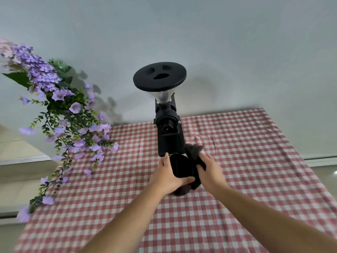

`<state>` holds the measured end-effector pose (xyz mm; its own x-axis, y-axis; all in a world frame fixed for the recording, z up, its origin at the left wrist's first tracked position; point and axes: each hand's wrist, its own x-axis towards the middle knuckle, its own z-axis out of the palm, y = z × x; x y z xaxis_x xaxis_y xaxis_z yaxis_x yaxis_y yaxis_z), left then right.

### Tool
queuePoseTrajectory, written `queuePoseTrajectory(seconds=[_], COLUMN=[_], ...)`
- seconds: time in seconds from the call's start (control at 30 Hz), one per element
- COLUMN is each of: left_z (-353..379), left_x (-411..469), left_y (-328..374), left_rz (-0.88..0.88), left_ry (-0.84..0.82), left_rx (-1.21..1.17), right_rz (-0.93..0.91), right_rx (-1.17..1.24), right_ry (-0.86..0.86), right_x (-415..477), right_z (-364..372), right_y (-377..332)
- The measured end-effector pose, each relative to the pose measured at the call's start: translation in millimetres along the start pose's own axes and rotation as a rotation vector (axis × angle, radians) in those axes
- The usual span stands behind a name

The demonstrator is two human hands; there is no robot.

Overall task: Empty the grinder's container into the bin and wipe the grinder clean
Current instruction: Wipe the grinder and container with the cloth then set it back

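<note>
Container: the black round container [179,168] sits on the surface just in front of the grinder's base, near the middle of the scene, its open top facing the camera.
Left hand: the left hand [166,175] cups the container's left and near side, fingers [188,179] curled narrow around it, apparently to steady it.
Right hand: the right hand [209,170] has its fingers closed on a dark cloth [194,154], bunched against the container's right side and the grinder's lower right edge, likely for wiping.
Grinder: the black grinder [168,132] stands upright just behind the container, its clear hopper and black lid [159,76] on top.
Surface: a red-and-white checked cloth [237,161] covers the surface.
Flowers: purple artificial flowers [60,114] hang at the far left, well apart from the hands.
Bin: none is in view.
Stage: whether the container is already emptied cannot be told; its inside is too dark.
</note>
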<state>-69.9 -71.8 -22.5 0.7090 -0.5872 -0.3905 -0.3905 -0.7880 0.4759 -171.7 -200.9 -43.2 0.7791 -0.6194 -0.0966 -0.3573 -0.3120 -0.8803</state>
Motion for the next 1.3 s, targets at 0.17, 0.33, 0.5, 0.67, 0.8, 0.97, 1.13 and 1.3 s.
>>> queuePoseTrajectory(seconds=[0.17, 0.33, 0.5, 0.67, 0.8, 0.97, 1.13, 1.3], left_z=[1, -21, 2, 3, -14, -28, -35, -25], left_x=[2, 10, 0, 2, 8, 10, 3, -5], left_y=[-2, -10, -8, -4, -6, -17, -23, -20], left_rz=[0.093, 0.247, 0.117, 0.1, 0.206, 0.205, 0.186, 0.061], left_ry=[0.012, -0.334, -0.124, -0.194, -0.307, -0.33, -0.31, -0.223], left_rx=[-0.096, -0.068, -0.026, 0.068, 0.073, 0.15, 0.098, 0.197], right_rz=[0.107, 0.053, 0.047, 0.138, -0.021, 0.028, 0.168, 0.16], right_rx=[-0.188, 0.001, -0.063, -0.074, -0.056, -0.376, -0.216, -0.101], right_ry=[-0.245, -0.059, -0.184, -0.191, -0.101, -0.199, -0.254, -0.167], right_x=[-2, 5, -8, -7, 2, -10, -17, -17], right_z=[1, -10, -3, -11, -15, -9, -4, -1], right_y=[16, 5, 15, 21, -2, 8, 15, 6])
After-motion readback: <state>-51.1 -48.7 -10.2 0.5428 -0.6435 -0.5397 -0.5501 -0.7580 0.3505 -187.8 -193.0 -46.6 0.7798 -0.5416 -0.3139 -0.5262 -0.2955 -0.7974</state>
